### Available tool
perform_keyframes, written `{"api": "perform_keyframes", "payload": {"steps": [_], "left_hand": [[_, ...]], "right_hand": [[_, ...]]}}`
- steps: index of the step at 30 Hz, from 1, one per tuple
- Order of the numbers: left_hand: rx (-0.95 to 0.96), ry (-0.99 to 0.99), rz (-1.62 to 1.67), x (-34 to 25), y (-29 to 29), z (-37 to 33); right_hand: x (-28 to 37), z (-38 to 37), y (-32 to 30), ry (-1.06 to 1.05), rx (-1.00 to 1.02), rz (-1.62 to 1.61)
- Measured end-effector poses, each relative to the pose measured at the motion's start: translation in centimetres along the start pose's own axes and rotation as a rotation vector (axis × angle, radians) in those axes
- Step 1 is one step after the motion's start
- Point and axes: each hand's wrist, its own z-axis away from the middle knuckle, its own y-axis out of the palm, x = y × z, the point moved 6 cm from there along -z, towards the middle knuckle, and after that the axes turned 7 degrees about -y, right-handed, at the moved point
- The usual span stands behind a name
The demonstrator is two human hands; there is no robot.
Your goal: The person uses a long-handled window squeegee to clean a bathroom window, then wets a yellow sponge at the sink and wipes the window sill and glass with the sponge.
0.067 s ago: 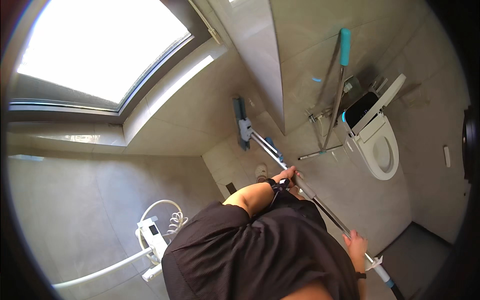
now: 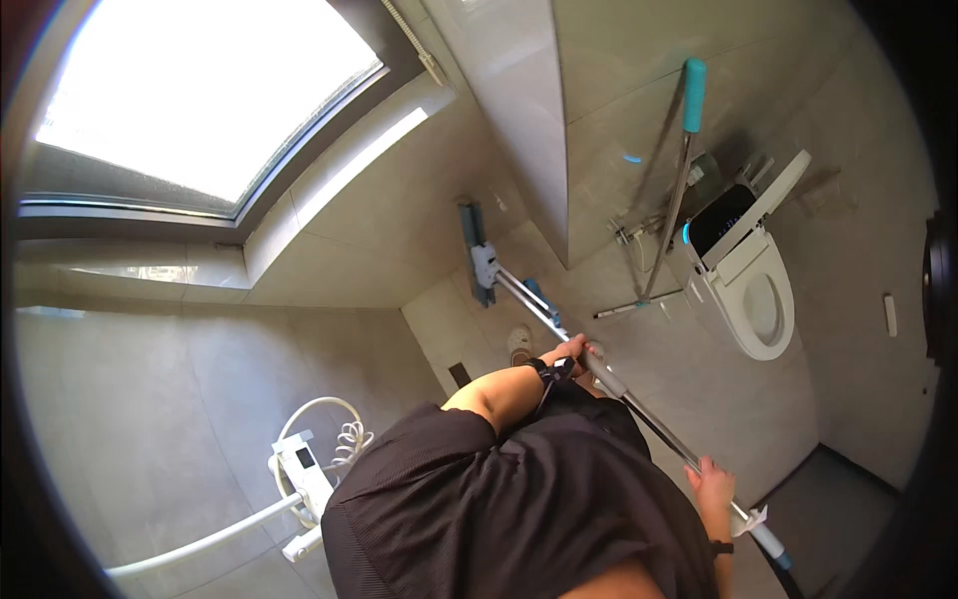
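A flat mop with a silver pole (image 2: 654, 429) runs slantwise in front of me, from upper left to lower right. My left hand (image 2: 569, 352) is wrapped round its grey grip, near the middle of the pole. Lower down to the right, my right hand (image 2: 712, 486) closes round the pole close to its blue-ended top. The grey-blue mop head (image 2: 476, 255) is at the far end, by the base of the wall; whether it touches the wall or only the floor I cannot tell. Blue fittings (image 2: 539, 298) sit along the pole just behind the head.
A white toilet (image 2: 763, 304) with raised lid stands at the right. Beside it a squeegee (image 2: 674, 220) with a teal handle leans on the wall. A white shower unit (image 2: 302, 464) with coiled hose is at lower left, a bright window (image 2: 210, 90) at upper left.
The mop head has shifted very slightly left and toward me. Both hands keep their hold on the pole.
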Motion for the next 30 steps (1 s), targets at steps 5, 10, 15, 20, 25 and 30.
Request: {"api": "perform_keyframes", "payload": {"steps": [5, 10, 15, 20, 25, 30], "left_hand": [[-0.071, -0.087, 0.05, -2.4, -7.2, 1.3], [-0.042, -0.014, 0.034, -7.8, -13.3, 4.1], [-0.069, -0.025, -0.241, -7.9, -13.7, 7.8], [0.141, 0.019, -0.883, -8.6, -9.6, 11.8], [0.265, 0.209, -0.89, -16.1, -5.9, 12.2], [0.043, 0.411, -0.83, -23.3, -9.1, 12.2]], "right_hand": [[4.8, -7.5, -6.3, -0.077, 0.162, -0.177], [13.7, -13.3, -9.4, -0.201, 0.349, -0.339], [15.9, -14.0, -9.7, -0.033, 0.634, -0.536], [13.2, -9.6, -8.6, 0.284, 0.902, -0.889], [9.5, -4.6, -7.1, 0.45, 0.852, -0.703], [4.3, -0.5, -5.7, 0.698, 0.816, -0.454]]}}
